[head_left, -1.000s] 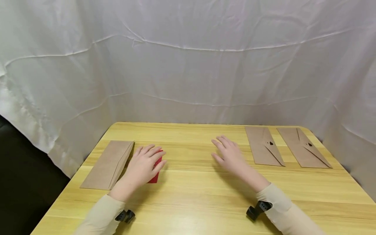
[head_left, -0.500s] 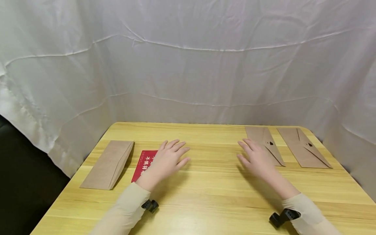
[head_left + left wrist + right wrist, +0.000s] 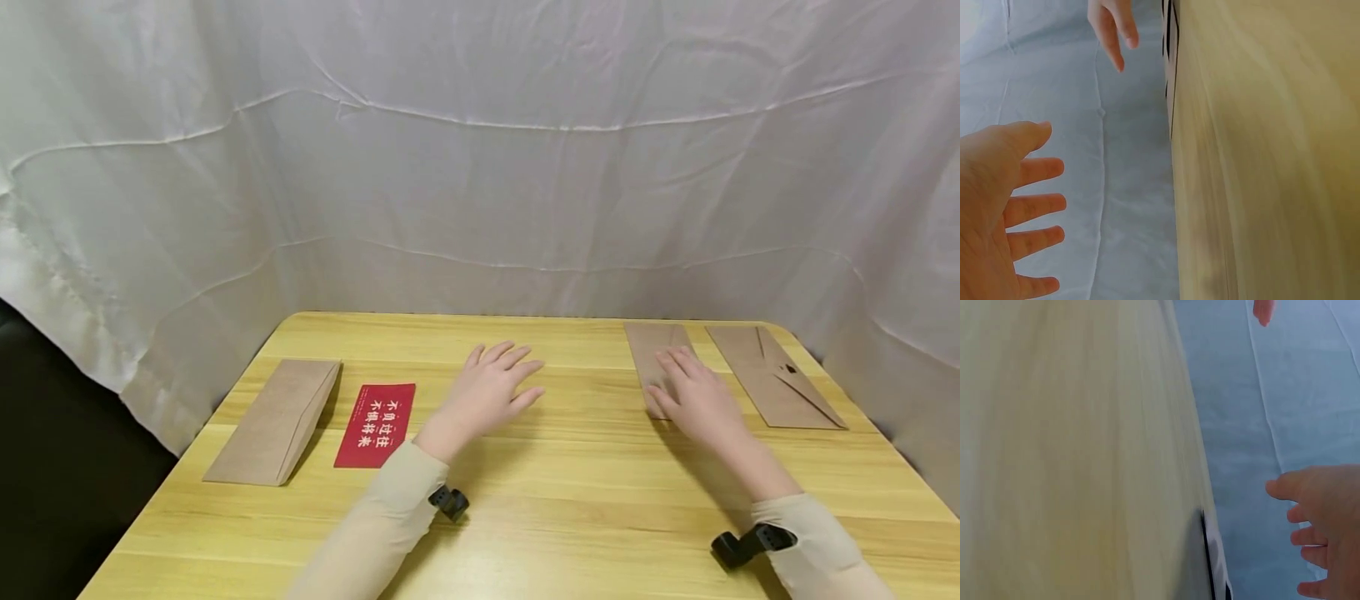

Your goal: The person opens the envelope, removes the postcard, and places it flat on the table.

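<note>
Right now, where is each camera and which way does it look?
Head: up high, looking down at the table, both hands and sleeves.
Left wrist: beside the left hand, looking along the tabletop toward the white cloth.
Right wrist: beside the right hand, looking the same way.
Both wrist views share the cloth and tabletop.

— What sort of place is this?
— It looks like a little set made for filming, not a real room. A white sheet [image 3: 480, 167] hangs all around a small wooden table [image 3: 525, 517].
— Anything else?
— Brown paper envelopes [image 3: 772, 375] and a red card [image 3: 376, 425] lie in neat rows.
</note>
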Demonstrator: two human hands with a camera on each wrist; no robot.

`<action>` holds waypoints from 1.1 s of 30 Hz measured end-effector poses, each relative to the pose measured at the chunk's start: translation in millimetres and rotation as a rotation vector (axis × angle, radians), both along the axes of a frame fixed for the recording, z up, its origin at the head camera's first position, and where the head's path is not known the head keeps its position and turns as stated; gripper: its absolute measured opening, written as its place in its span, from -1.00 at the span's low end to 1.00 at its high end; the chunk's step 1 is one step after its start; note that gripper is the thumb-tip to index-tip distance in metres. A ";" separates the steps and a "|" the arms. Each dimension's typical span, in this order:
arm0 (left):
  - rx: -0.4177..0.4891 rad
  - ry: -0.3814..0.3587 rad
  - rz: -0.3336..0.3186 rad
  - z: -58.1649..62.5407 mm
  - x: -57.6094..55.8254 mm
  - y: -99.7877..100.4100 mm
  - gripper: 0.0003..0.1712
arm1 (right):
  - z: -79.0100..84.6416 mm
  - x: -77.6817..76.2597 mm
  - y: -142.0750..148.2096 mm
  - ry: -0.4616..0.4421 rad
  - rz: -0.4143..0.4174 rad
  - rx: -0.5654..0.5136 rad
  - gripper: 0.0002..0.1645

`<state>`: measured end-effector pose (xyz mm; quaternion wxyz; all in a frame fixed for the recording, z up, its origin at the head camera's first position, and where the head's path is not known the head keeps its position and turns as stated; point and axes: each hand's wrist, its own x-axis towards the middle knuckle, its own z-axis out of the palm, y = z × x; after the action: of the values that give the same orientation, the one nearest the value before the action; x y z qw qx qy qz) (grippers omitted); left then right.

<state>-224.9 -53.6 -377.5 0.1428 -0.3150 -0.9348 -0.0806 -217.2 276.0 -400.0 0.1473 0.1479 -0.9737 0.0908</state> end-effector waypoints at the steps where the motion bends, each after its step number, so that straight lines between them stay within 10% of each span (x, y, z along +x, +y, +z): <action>1: -0.002 -0.004 -0.003 0.2 -1.7 5.1 -0.45 | -0.5 -1.2 3.6 -0.011 -0.001 0.011 -0.26; 18: -0.033 -0.166 -0.013 -13.0 -22.0 97.9 -0.40 | -14.2 -11.3 58.7 -0.320 -0.001 0.020 -0.07; 33: -0.189 -0.314 -0.063 -32.3 -26.9 149.8 -0.36 | -18.9 -14.9 75.4 -0.415 0.038 -0.026 -0.20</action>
<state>-251.9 96.2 -409.8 -0.0375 -0.3394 -0.9388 -0.0451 -232.2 351.4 -418.9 -0.0561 0.1422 -0.9790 0.1348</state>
